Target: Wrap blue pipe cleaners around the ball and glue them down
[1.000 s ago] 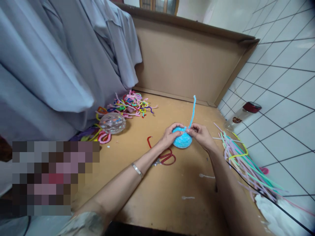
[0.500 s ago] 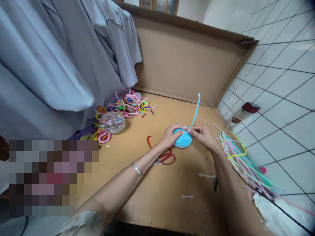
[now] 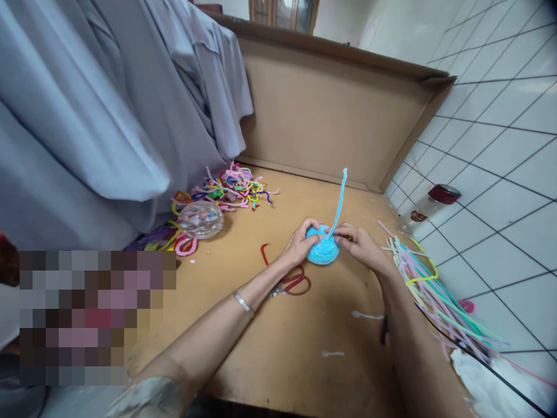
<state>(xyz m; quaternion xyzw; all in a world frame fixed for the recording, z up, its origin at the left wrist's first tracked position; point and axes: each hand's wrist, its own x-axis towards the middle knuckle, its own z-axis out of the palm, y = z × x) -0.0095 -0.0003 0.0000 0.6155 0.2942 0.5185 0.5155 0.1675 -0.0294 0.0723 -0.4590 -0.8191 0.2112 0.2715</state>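
Note:
A light-blue ball wound from pipe cleaner (image 3: pixel 322 254) rests low over the table between my hands. My left hand (image 3: pixel 300 241) is closed around its left side, thumb across the top. From the top of the ball a loose blue pipe cleaner end (image 3: pixel 340 200) sticks up and leans slightly right. My right hand (image 3: pixel 359 244) pinches at the foot of that strand, against the ball's upper right; its fingertips are partly hidden. Red-handled scissors (image 3: pixel 299 284) lie on the table just below my left wrist. A short bent red pipe cleaner (image 3: pixel 264 253) lies to their left.
A tangle of coloured pipe cleaners (image 3: pixel 237 186) and a clear faceted bowl-like object (image 3: pixel 201 220) sit at the back left. Straight pipe cleaners (image 3: pixel 418 273) lie right, near a red-lidded jar (image 3: pixel 429 209). Cardboard (image 3: pixel 331 104) stands behind; grey cloth (image 3: pixel 108 104) hangs left.
The upright blue strand has shifted left and its base sits more toward the front of the ball's top. My right fingers have moved slightly down along the ball's right side.

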